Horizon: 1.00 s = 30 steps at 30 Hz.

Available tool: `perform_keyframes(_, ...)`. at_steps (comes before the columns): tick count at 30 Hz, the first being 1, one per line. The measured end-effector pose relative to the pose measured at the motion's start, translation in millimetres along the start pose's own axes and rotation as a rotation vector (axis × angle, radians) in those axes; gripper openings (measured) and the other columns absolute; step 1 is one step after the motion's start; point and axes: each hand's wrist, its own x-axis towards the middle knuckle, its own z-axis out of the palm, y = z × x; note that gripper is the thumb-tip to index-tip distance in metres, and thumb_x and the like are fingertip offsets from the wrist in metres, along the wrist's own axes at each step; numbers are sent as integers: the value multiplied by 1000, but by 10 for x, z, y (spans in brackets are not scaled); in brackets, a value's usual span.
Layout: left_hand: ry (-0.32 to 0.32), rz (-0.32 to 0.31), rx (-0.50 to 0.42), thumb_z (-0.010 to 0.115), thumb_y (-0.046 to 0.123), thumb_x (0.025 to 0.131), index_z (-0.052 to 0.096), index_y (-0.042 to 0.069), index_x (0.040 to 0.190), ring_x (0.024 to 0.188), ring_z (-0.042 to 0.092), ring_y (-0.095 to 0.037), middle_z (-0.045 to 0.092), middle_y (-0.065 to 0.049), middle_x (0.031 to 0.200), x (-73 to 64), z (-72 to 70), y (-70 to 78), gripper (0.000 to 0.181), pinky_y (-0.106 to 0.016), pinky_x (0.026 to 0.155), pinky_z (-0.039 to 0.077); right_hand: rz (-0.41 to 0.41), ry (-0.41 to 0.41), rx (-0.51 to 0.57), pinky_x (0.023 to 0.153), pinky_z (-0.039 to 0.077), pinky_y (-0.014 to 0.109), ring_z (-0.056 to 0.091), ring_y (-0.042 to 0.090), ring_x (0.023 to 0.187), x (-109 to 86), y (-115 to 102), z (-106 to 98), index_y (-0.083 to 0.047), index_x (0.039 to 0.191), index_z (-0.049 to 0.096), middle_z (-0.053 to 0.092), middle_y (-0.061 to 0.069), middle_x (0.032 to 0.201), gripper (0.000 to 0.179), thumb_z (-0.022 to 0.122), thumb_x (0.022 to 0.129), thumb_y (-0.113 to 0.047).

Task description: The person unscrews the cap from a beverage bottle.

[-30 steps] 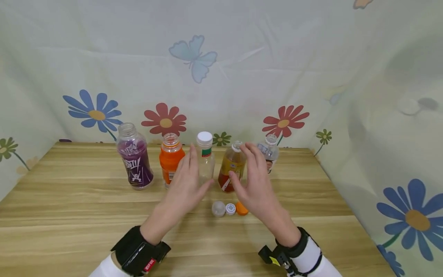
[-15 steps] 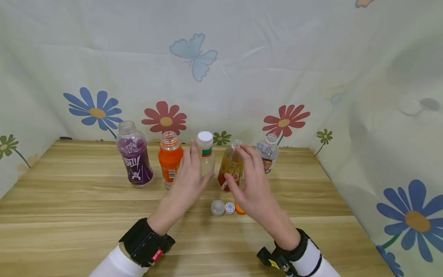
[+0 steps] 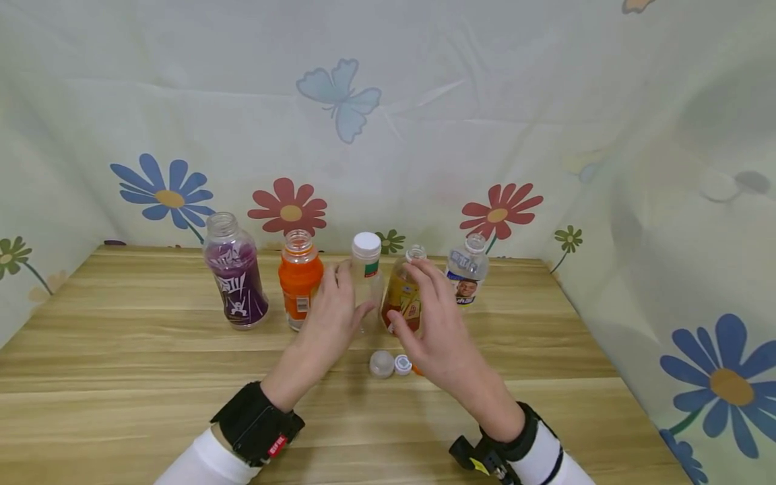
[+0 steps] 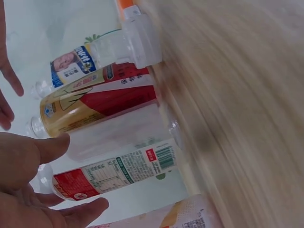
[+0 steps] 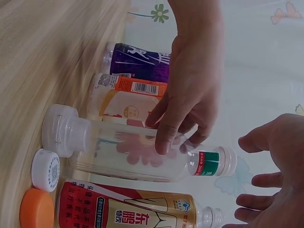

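A clear plastic bottle point(image 3: 372, 283) with a white cap and a green patch near its neck stands upright mid-table. My left hand point(image 3: 330, 310) holds its left side; in the left wrist view the thumb point(image 4: 54, 148) and fingers point(image 4: 88, 213) lie on either side of it. Beside it stands a red-and-gold drink bottle point(image 3: 405, 293) without a cap. My right hand point(image 3: 439, 323) hovers in front of that bottle, fingers relaxed and apart, holding nothing. In the right wrist view its fingers point(image 5: 266, 180) stay clear of the white cap point(image 5: 230, 160).
Left of the hands stand an uncapped purple bottle point(image 3: 242, 283) and an uncapped orange bottle point(image 3: 297, 279). A small uncapped bottle point(image 3: 468, 273) is at the right. Three loose caps lie in front: translucent point(image 3: 382, 364), white point(image 3: 403, 365) and orange point(image 5: 36, 209), the last mostly behind my right hand.
My left fingers have bent in against the clear bottle, which has shifted slightly right toward the red-and-gold one. My right hand has drifted a little left.
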Motion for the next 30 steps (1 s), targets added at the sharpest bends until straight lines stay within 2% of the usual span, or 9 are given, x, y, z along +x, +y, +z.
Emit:
perform_keyframes(8, -10, 17, -59, 79, 17, 93, 35, -11, 148, 119, 58, -44, 49, -32, 135, -27, 19, -46, 76, -53, 102, 49, -12, -14, -9, 113, 38, 53, 36, 34, 144, -10, -1, -19, 6, 145, 44, 41, 23, 151, 64, 77, 92, -8)
perform_keyframes(13, 17, 44, -77, 77, 16, 94, 36, -9, 149, 120, 58, -43, 49, -30, 136, -67, 9, -59, 73, -53, 103, 48, -24, -9, -3, 112, 39, 52, 37, 33, 143, -8, -2, -26, 6, 145, 45, 42, 22, 150, 63, 76, 92, -9)
perform_keyframes(16, 49, 84, -68, 79, 16, 93, 38, -10, 147, 116, 58, -42, 49, -29, 131, -91, -14, -49, 73, -53, 101, 50, -30, -3, 1, 110, 42, 50, 41, 32, 140, -12, -11, -26, 5, 145, 45, 44, 21, 148, 63, 76, 93, -10)
perform_keyframes(19, 74, 131, -67, 80, 14, 92, 40, -7, 146, 102, 58, -35, 50, -23, 120, -138, -62, -28, 70, -46, 90, 54, -21, 5, 3, 108, 45, 49, 47, 32, 135, -11, -24, -29, 4, 145, 45, 49, 20, 145, 62, 76, 94, -12)
perform_keyframes(23, 80, 180, -76, 81, 13, 90, 41, 0, 146, 90, 52, -26, 48, -17, 115, -232, -144, -3, 69, -38, 77, 52, 15, 25, 7, 95, 54, 45, 60, 30, 118, -4, -42, -43, 4, 145, 46, 60, 19, 133, 65, 79, 93, -19)
perform_keyframes(26, 76, 191, -78, 82, 12, 89, 42, 3, 146, 93, 53, -26, 48, -18, 121, -306, -205, 11, 71, -38, 78, 54, 52, 29, 31, 79, 59, 37, 66, 24, 105, -5, -55, -52, 1, 146, 46, 66, 14, 122, 69, 80, 92, -26)
perform_keyframes(30, 68, 204, -64, 83, 9, 88, 43, 5, 147, 100, 57, -32, 49, -21, 125, -405, -278, 33, 71, -45, 82, 57, 73, 28, 65, 63, 56, 28, 65, 13, 90, -12, -73, -65, -4, 147, 46, 69, 8, 112, 67, 77, 94, -30)
